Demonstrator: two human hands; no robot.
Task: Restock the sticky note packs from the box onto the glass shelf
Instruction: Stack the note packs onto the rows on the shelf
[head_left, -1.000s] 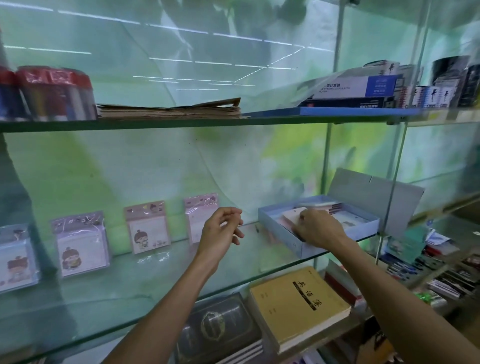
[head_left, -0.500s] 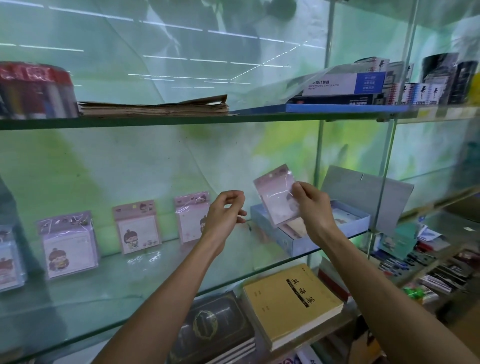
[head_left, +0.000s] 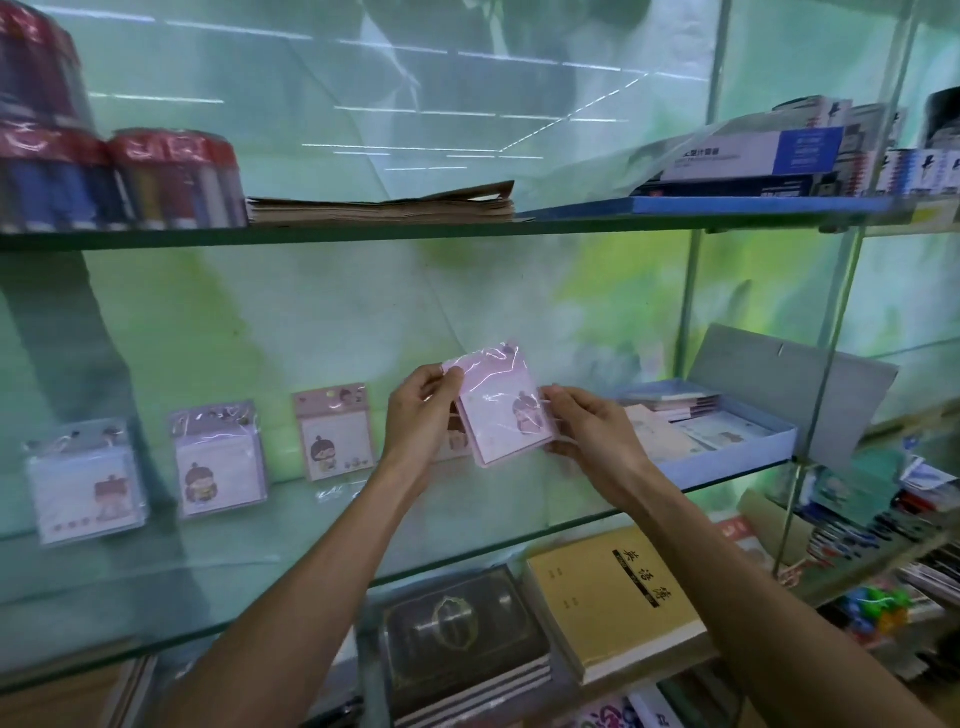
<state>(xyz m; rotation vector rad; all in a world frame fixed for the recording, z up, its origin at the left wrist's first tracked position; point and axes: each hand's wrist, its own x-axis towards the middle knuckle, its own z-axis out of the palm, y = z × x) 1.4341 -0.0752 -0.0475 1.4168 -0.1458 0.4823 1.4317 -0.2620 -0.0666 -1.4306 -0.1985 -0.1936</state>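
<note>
Now pink sticky note pack (head_left: 501, 410) upright, top tilted leftward.

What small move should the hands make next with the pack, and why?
Probably lower the pack onto the glass shelf just right of the standing row. The left hand and right hand both hold it in the air, above that spot.

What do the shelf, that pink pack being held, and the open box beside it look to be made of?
Shelf: clear glass with a greenish edge; the books below show through it.
Pink pack: probably paper notes in a glossy clear plastic wrap, which glints and crinkles.
Open box: seemingly matte grey-blue cardboard, with a thin, stiff flap folded back.
</note>
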